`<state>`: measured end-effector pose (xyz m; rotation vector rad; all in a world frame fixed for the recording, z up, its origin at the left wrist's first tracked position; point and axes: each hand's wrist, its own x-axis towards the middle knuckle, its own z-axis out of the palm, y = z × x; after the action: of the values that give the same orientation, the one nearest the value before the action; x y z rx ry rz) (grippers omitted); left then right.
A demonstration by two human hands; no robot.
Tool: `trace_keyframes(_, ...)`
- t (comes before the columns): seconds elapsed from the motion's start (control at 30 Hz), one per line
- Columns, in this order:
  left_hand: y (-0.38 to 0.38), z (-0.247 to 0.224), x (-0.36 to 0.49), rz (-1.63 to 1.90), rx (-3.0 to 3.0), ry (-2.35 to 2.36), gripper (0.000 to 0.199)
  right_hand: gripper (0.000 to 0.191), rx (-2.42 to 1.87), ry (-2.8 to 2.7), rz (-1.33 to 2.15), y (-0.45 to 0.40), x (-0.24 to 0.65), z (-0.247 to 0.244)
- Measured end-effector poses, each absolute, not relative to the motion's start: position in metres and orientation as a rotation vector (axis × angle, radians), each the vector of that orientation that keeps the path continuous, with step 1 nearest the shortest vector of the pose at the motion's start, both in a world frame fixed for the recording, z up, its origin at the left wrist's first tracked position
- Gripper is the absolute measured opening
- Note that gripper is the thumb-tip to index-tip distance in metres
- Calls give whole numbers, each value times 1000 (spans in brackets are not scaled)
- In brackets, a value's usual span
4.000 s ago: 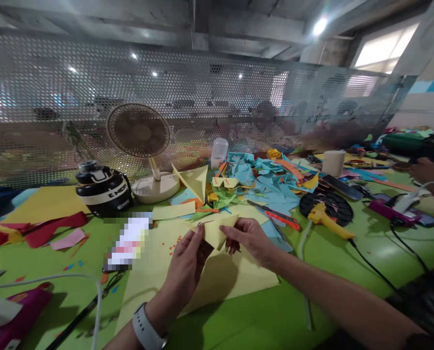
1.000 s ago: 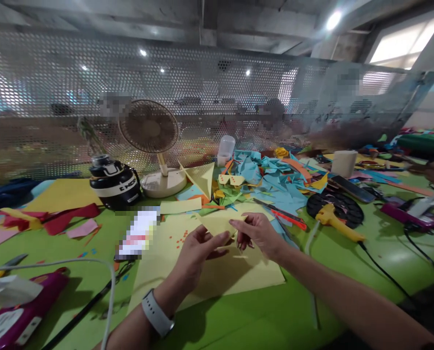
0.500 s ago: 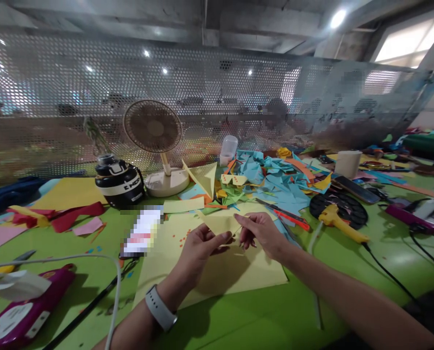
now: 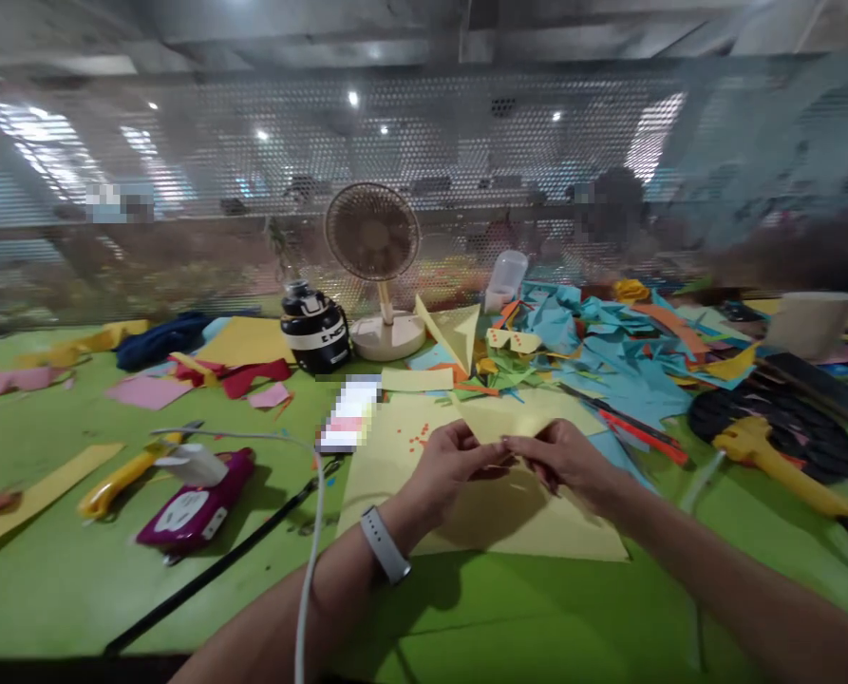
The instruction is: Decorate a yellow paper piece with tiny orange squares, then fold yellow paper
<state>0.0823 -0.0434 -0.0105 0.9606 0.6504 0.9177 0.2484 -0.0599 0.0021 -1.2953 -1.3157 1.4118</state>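
Observation:
Between both hands I hold a piece of pale yellow paper [image 4: 499, 418], raised over a larger pale yellow sheet [image 4: 530, 537] that lies on the green table. My left hand [image 4: 444, 475], with a watch band on its wrist, pinches the paper's near edge. Thumb and fingers of my right hand [image 4: 584, 465] are closed on the same edge, the fingertips of both hands almost touching. Small orange bits [image 4: 418, 437] are scattered on the sheet left of my left hand. Behind the hands stand a folded yellow paper [image 4: 459, 337] and a yellow piece with orange spots [image 4: 513, 340].
A phone [image 4: 350, 418], black bottle [image 4: 315, 334] and fan [image 4: 372, 233] stand left of centre. Blue paper scraps [image 4: 609, 351] heap at the back right, near a red cutter [image 4: 641, 435] and yellow glue gun [image 4: 780, 461]. A purple power strip [image 4: 199, 508] and cables lie left.
The view has turned left, so everything appears further right. My right-hand fingers have come closer to my left fingertips along the paper's edge; both hands still hold it.

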Motion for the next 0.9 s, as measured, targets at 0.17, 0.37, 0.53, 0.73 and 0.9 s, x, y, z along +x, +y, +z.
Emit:
trace_keyframes(0.17,-39,-5,82,890,879,654,28,33,-1283,-1233,1324,-52,263,7)
trace_keyframes(0.37,-34,-1,78,887,885,715,29,37,-1249,-1141,1261,-40,284,16)
trace_keyframes(0.53,-34,-5,78,812,912,698,32,30,-1316,-1366,1459,-49,274,17)
trace_keyframes(0.73,-42,3,81,706,989,895,34,26,-1300,-1404,1513,-54,266,13)
trace_keyframes(0.9,-45,10,80,687,1074,964,35,29,-1273,-1374,1513,-59,260,15)
